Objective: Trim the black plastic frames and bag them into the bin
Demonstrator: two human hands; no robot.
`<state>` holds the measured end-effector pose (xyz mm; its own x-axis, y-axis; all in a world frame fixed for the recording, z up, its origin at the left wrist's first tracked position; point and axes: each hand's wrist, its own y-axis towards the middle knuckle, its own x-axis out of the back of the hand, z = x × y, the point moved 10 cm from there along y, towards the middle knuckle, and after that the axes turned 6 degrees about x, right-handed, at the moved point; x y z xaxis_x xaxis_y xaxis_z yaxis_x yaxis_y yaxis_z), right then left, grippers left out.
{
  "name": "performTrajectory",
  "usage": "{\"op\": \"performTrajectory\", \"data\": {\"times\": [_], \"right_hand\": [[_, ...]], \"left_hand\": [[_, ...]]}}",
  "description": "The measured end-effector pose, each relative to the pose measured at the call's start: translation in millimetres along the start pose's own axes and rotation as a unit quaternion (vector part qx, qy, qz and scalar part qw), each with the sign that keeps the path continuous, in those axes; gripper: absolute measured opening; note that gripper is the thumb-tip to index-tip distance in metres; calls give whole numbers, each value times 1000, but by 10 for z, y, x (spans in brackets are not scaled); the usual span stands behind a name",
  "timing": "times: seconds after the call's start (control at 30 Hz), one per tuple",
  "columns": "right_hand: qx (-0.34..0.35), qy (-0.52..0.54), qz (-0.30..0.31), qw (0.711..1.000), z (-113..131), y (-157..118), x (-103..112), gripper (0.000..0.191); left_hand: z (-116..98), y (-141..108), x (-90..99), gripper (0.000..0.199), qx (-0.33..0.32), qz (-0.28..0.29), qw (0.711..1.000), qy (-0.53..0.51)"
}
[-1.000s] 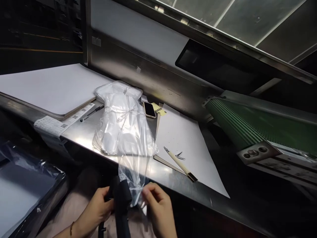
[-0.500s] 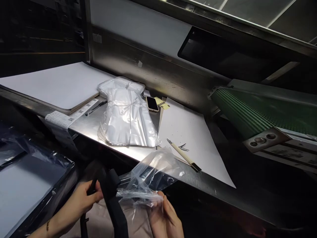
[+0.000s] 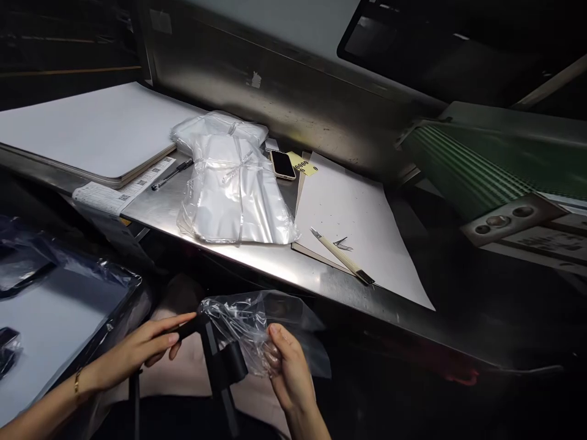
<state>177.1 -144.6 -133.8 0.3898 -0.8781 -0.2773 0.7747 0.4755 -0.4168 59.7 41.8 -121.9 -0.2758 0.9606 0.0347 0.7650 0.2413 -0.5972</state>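
Note:
My left hand (image 3: 158, 341), with a thin bracelet at the wrist, grips one end of a black angular part (image 3: 217, 360) above my lap. A crumpled clear plastic bag (image 3: 257, 318) touches the top of this part and spreads to the right. My right hand (image 3: 288, 360) pinches the bag between thumb and fingers, and a loose flap of it hangs behind that hand. Beyond both hands, a tied stack of clear bags (image 3: 233, 195) lies on the metal table (image 3: 156, 214).
White sheets (image 3: 101, 128) are stacked at the left. A pen (image 3: 172, 175), phone (image 3: 282, 165), yellow tag (image 3: 303, 164) and cutter (image 3: 342, 255) on white board (image 3: 358, 208) lie on the table. A green conveyor (image 3: 486, 165) stands right; a plastic-lined box (image 3: 59, 330) is lower left.
The bag has moved down off the table edge and now lies against the top of the black part. My right hand has risen slightly, and the view has tilted downward.

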Motion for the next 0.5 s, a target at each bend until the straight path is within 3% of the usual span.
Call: {"op": "performTrajectory", "data": {"times": [0.13, 0.23, 0.3, 0.37, 0.43, 0.5], "right_hand": [[29, -40, 13, 999, 85, 25, -75, 29], [61, -106, 50, 991, 215, 18, -189, 26], [74, -158, 90, 981, 301, -2, -283, 25], [83, -208, 121, 967, 365, -44, -340, 22], [96, -257, 121, 954, 395, -112, -311, 15], [107, -297, 100, 944, 364, -214, -210, 6]], "left_hand": [[5, 63, -252, 77, 20, 76, 994, 71], [-11, 156, -410, 81, 36, 119, 991, 57], [16, 218, -513, 74, 49, 153, 986, 40], [71, 271, -580, 51, 61, 175, 982, 25], [139, 308, -596, 25, 67, 177, 982, 12], [213, 321, -558, 22, 69, 163, 984, 0]]}}
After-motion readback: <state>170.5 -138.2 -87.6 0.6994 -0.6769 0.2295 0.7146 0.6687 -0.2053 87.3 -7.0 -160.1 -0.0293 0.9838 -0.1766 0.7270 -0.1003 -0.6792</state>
